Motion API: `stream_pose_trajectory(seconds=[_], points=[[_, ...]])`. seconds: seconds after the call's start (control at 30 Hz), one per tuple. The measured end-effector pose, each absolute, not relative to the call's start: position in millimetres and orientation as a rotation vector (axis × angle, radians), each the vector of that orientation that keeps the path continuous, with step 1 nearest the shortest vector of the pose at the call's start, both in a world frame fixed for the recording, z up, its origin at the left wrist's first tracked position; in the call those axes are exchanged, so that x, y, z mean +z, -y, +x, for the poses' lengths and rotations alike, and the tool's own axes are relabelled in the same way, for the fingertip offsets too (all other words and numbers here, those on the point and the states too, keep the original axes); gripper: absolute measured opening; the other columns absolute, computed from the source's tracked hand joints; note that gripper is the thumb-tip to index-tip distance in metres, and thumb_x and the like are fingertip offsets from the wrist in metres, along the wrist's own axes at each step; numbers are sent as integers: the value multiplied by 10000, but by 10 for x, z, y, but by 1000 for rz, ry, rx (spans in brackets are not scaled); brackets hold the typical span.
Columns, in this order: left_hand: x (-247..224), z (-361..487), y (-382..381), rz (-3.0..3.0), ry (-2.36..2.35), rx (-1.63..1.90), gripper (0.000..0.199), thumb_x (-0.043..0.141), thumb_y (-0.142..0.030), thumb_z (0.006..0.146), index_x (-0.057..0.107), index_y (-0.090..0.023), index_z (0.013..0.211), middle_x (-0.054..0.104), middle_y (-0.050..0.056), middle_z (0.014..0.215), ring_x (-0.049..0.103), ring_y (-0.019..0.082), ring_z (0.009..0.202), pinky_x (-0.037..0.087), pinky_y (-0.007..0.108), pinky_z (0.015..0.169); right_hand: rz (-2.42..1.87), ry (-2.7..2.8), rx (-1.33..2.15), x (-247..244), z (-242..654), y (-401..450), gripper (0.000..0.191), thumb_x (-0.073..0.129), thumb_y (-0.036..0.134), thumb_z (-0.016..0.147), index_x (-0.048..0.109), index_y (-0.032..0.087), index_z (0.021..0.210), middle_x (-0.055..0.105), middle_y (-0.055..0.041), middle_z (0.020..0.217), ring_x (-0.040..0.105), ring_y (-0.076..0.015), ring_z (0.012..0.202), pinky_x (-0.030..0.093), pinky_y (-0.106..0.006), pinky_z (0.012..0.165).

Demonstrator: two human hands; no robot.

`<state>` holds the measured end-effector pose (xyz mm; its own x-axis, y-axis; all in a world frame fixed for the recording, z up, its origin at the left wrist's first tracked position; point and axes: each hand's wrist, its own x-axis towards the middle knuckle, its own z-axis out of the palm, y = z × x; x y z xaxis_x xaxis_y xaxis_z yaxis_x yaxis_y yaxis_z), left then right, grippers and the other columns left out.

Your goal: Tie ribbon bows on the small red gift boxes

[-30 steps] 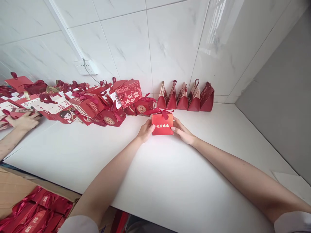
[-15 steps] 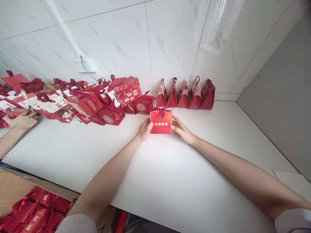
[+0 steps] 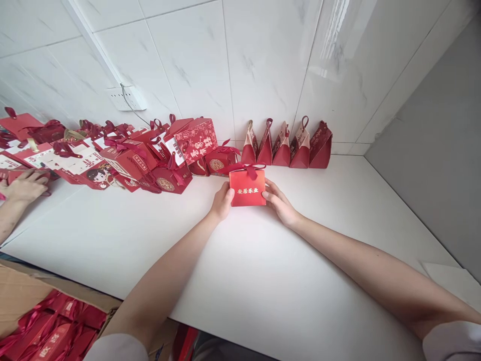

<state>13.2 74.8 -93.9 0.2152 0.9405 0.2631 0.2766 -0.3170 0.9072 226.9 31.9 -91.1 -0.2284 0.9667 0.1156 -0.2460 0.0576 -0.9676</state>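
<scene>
Currently gripped: one red box point(image 3: 247, 188), near the middle of the table, front face toward the wearer.

Left hand point(image 3: 223, 201): thumb pressed on the box's left front edge, other fingers tucked behind, largely hidden. Right hand point(image 3: 280, 203): thumb on the right front edge, fingers slightly parted and bent around the far side. Together they pinch the box from both sides.

Change over the last second: slight. Same two-handed hold, box barely shifted; it remains in hand, its bow tied. A co-worker's hand point(image 3: 26, 188), at far left over a red carton piece, has drawn back a little.

Box: smooth, glossy card, squarish face, four pale gold characters; dark red satin bow point(image 3: 251, 171) on top. Contact with the table: cannot tell.

Beyond: five wedge-shaped boxes point(image 3: 264, 150) in a row, pointed tops, ribbon loops. Leftward: heaped gift boxes point(image 3: 128, 161), red and white, faceted, some corded. Table point(image 3: 240, 271): smooth, white. Wall point(image 3: 195, 65): glossy, grey-veined tile. Lower left: brown cardboard carton point(image 3: 22, 296) of ribboned red boxes point(image 3: 56, 341).
</scene>
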Motion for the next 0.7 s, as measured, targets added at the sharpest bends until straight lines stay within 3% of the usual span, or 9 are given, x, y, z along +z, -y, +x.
stream_pose_trajectory(seconds=[0.13,0.33,0.53,0.6,0.7], points=[[-912,109,-713,1791,-1079,1179,788,428,-838,732,577,-211,1186,658,102,1213,602,318,1102,470,420,944,-756,1412,1269,-944,2299,-298,742,599,534,874,290,316,1512,355,-59,1575,406,-283,1390,348,-508,1142],[-911,122,-715,1659,-1119,1183,679,397,-754,845,617,-204,1178,697,81,1143,604,322,1148,490,438,966,-782,1467,1192,-950,2288,-268,724,567,584,899,285,343,1521,381,-65,1547,428,-286,1359,381,-504,1114],[-859,203,-700,1425,-1191,1135,654,454,-727,854,684,-146,1047,736,112,1044,697,327,992,597,437,789,-1025,1345,1068,-962,2236,-289,797,584,632,864,290,318,1534,423,-86,1506,486,-305,1282,454,-500,1046],[-846,235,-678,1365,-1183,1127,620,510,-696,848,671,-140,1071,726,127,1073,730,302,894,610,434,758,-1083,1351,972,-990,2249,-311,775,571,622,878,301,314,1536,398,-86,1518,457,-307,1306,433,-505,1068],[-837,276,-642,1316,-1148,1176,600,556,-637,857,582,-169,1231,679,139,1204,742,264,880,603,445,832,-1069,1417,849,-1022,2279,-336,707,518,589,923,292,331,1541,389,-84,1508,424,-292,1335,444,-491,1065]])
